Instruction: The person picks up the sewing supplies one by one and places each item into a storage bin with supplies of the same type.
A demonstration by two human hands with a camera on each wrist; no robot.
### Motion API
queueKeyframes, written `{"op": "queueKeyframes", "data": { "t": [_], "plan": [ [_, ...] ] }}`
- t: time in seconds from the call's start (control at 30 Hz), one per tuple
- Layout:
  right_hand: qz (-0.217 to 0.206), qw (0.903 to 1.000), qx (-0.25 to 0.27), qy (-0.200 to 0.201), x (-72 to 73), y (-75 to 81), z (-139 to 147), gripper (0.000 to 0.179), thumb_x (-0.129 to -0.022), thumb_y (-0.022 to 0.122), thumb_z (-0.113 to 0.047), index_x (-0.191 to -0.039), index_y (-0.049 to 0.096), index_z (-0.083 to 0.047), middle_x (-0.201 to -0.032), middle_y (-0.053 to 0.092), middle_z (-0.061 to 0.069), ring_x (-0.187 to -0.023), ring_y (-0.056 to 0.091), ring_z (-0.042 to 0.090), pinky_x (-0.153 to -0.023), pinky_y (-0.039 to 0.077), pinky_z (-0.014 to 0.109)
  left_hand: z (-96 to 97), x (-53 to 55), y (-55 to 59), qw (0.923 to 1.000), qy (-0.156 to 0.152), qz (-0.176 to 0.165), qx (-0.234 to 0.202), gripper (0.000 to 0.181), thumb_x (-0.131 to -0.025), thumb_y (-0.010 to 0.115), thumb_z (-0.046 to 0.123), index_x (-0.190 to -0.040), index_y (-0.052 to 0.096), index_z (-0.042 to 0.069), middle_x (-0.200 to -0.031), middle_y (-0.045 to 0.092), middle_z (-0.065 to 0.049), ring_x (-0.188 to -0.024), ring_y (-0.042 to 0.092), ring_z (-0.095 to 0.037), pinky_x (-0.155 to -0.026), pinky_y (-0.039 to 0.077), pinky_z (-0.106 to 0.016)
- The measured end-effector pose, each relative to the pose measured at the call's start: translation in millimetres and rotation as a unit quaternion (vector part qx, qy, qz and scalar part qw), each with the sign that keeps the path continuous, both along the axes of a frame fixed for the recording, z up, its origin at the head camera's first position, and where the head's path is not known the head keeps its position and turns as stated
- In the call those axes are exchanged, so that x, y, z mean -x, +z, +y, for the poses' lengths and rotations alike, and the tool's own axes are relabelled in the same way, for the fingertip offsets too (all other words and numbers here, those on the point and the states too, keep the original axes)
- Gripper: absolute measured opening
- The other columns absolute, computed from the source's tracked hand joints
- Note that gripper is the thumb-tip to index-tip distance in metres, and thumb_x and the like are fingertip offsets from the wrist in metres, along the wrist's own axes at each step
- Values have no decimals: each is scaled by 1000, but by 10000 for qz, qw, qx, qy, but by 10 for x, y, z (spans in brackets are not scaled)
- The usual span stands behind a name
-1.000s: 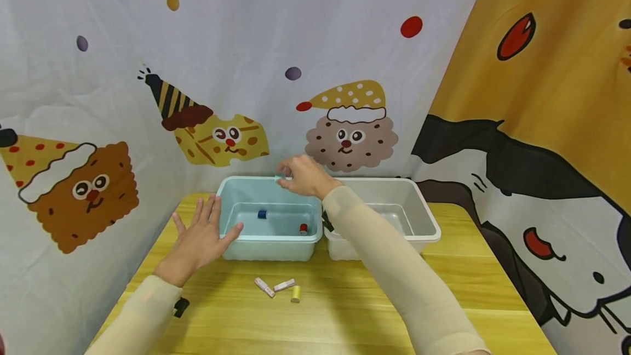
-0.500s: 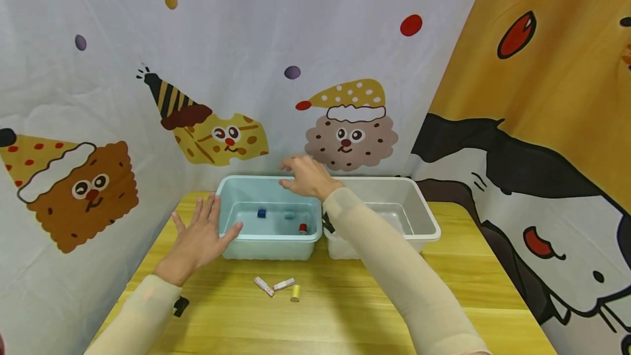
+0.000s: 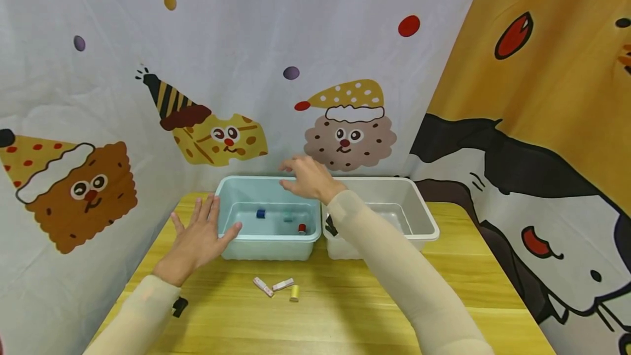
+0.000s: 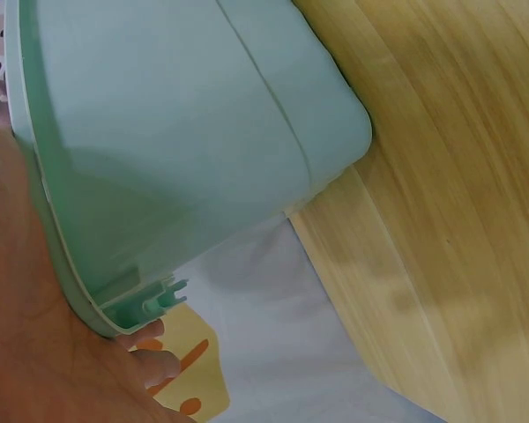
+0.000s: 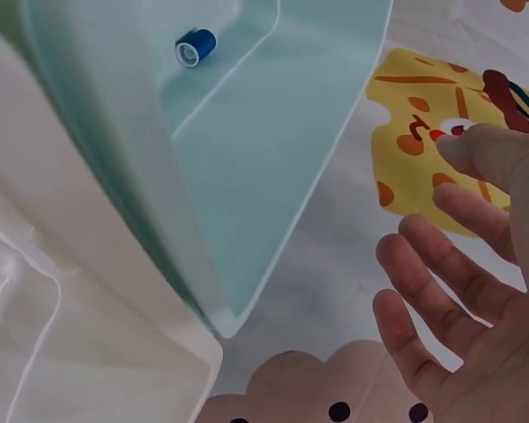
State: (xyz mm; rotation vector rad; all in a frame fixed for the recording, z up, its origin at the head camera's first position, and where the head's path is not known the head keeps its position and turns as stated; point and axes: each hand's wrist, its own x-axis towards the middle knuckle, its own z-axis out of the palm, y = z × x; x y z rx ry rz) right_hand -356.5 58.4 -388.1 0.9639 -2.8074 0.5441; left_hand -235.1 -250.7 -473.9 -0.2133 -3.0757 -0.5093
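My left hand rests at the left rim of the light blue tub, its fingers straight and spread. Over the tub's back right corner hovers my right hand, holding nothing; in the right wrist view its fingers are spread and loosely bent. Inside the tub lie a dark blue thread spool, a red spool and a pale blue-green spool that barely stands out against the floor. On the table in front are a yellow spool and two small white-and-pink sticks, one left, one right.
A white tub stands right beside the blue one, partly behind my right forearm. Both sit on a wooden table. A printed cloth hangs close behind the tubs.
My right hand held a small pale blue spool over the tub a second ago and has let it go; it now lies inside. The left hand has stayed put.
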Motion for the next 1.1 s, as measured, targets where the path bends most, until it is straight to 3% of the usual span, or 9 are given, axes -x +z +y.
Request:
{"op": "queueKeyframes", "data": {
  "t": [0.4, 0.8, 1.1],
  "plan": [
    [116, 9997, 28, 204, -198, -56, 111, 36, -112, 80, -32, -145, 81, -17, -139, 81, 11, -119, 80, 26, -99, 69, 45, 2, -8, 12, 10000, -13, 26, -7, 116, -115, 44, 81, -185, 11, -6, -195, 5, -29, -181, 3, -59, -125, -12, -100],
    [268, 9993, 1, 269, -416, -118, 224, 36, -112, 81, -32, -145, 81, -18, -135, 80, 5, -117, 80, 23, -96, 69, 40, -13, 6, -25, 10000, -17, 3, -13, 120, -113, 41, 85, -185, 9, -5, -195, 5, -29, -180, 4, -60, -124, -12, -101],
    [409, 9985, 65, 363, -614, -208, 324, 36, -112, 81, -32, -145, 81, -20, -136, 81, 6, -113, 83, 25, -88, 69, 39, -35, 20, -36, 10000, -9, 35, -5, 120, -113, 41, 85, -185, 9, -6, -195, 4, -29, -180, 3, -60, -124, -13, -101]
  ]
}}
